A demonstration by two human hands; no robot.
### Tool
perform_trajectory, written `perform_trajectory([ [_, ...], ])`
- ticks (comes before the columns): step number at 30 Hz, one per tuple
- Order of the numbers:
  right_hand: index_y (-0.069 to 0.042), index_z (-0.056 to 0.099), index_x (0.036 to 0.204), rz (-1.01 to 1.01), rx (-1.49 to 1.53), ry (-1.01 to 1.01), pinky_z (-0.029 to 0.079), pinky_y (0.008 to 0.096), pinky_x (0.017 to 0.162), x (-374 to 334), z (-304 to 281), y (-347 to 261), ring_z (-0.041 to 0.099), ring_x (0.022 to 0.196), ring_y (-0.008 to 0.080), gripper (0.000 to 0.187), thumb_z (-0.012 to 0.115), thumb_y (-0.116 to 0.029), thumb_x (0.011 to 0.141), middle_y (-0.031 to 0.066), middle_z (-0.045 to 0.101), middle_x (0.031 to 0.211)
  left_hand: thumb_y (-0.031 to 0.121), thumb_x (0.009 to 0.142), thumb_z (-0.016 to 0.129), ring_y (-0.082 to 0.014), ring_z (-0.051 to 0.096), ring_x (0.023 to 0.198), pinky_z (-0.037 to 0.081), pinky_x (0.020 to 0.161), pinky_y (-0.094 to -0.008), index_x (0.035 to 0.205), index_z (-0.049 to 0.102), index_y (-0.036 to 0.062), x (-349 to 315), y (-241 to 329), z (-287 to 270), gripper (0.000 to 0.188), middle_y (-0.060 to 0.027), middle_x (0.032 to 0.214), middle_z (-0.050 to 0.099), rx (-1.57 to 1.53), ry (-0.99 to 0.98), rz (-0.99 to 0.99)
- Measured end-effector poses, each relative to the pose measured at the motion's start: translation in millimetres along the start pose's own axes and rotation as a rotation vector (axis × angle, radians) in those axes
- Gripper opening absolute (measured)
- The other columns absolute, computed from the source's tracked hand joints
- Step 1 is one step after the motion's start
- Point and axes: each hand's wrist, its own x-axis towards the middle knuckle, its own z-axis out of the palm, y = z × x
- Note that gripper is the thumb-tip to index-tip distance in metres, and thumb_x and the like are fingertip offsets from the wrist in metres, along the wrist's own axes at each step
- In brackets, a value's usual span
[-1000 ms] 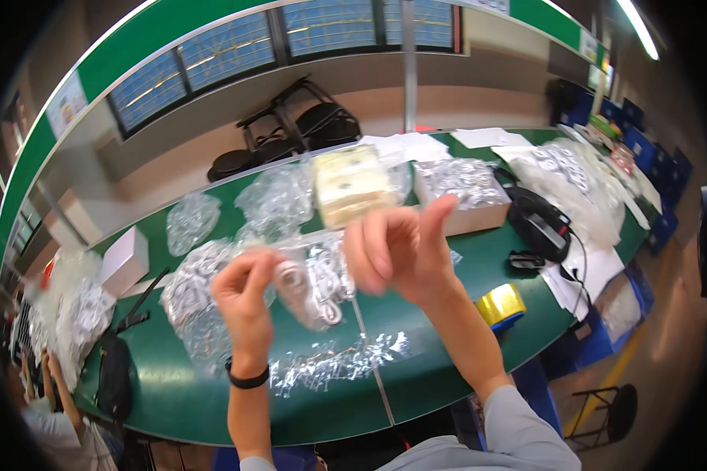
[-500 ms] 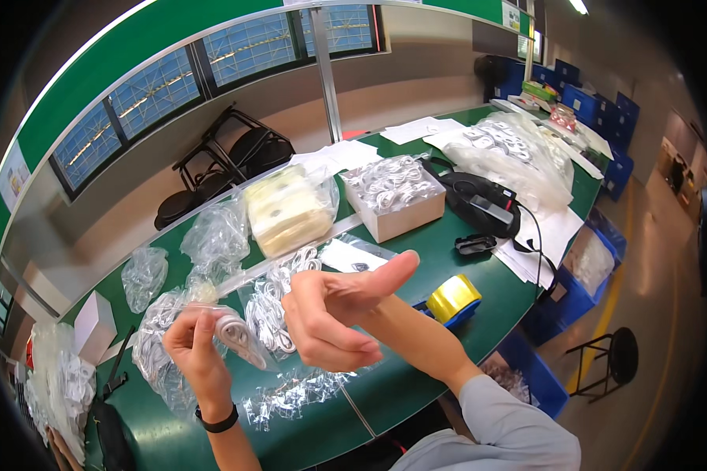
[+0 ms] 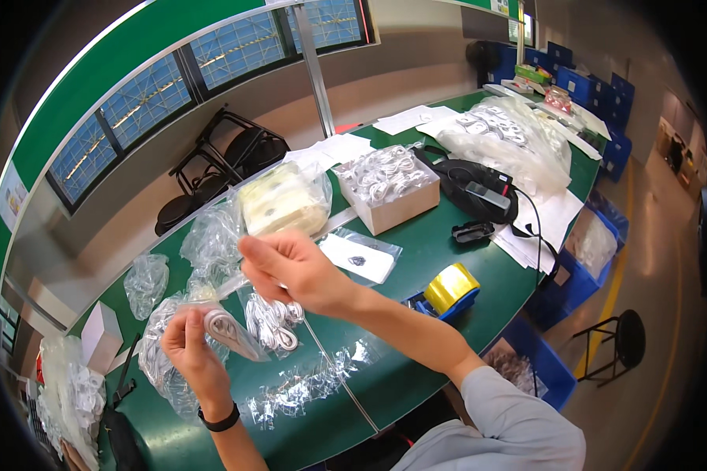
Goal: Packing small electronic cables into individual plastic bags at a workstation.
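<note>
My left hand [image 3: 194,345] pinches a clear plastic bag [image 3: 233,333] with a coiled white cable inside. Above and to the right of it, my right hand [image 3: 291,271] is closed, thumb against the curled fingers. Whether anything small is between those fingertips I cannot make out. Just beyond it lies a stack of pale yellow bags [image 3: 279,208]. Below my right hand is a pile of bundled white cables [image 3: 273,320]. Small clear-and-white pieces [image 3: 310,386] lie scattered along the near part of the green table [image 3: 322,432].
A white box of bagged cables [image 3: 397,206] stands at the back, right of the yellow bags. A tape dispenser with yellow tape [image 3: 450,290] sits near the right edge. Beyond are a black pouch [image 3: 479,188], papers and a large bag of white parts [image 3: 511,141]. Blue bins [image 3: 538,365] stand below.
My right hand has moved left and away from me, its outstretched thumb now folded against the fingers. My left hand has stayed nearly in place with the bagged cable.
</note>
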Motion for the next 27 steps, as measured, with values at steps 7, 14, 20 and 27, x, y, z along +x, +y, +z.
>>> perform_trajectory([
  [7,-0.001,0.062,0.1,-0.177,-0.715,-0.029,0.049,0.0381,0.07,-6.5,26.7,12.4,0.061,0.077,0.0303,0.028,0.07,-0.025,0.089,0.0101,0.062,0.083,0.009,0.094,0.063,-0.0151,0.06,0.092,0.045,0.079,-0.0267,0.085,0.069,-0.0027,-0.6,2.8,8.4,0.016,-0.0118,0.101,0.065,0.182,0.03,0.15],
  [14,-0.008,0.071,0.089,0.075,-1.356,0.045,0.052,0.04,0.07,2.5,-33.6,-11.5,0.066,0.079,0.0345,0.017,0.071,-0.025,0.084,0.0172,0.069,0.09,0.01,0.088,0.07,-0.0182,0.057,0.106,0.048,0.093,-0.033,0.123,0.062,0.0017,1.0,6.9,23.6,0.038,-0.0095,0.125,0.056,0.3,-0.068,-0.024],
  [20,-0.005,0.071,0.088,-0.225,-2.021,0.63,0.056,0.0393,0.073,11.6,-184.6,-14.6,0.069,0.081,0.031,0.01,0.062,-0.007,0.085,0.014,0.069,0.085,0.012,0.087,0.07,-0.0199,0.058,0.112,0.047,0.095,-0.0338,0.118,0.065,0.0019,8.6,22.3,2.3,0.033,-0.0113,0.127,0.059,0.31,-0.252,-0.082],
  [27,0.003,0.067,0.099,0.559,-2.02,0.286,0.053,0.0472,0.086,-62.5,-294.0,8.5,0.065,0.095,0.0363,0.028,0.061,-0.021,0.085,0.023,0.066,0.101,0.011,0.087,0.069,-0.0197,0.062,0.105,0.045,0.097,-0.0337,0.114,0.067,0.0022,9.8,27.0,3.2,0.028,-0.0101,0.121,0.064,0.264,-0.31,-0.085],
])
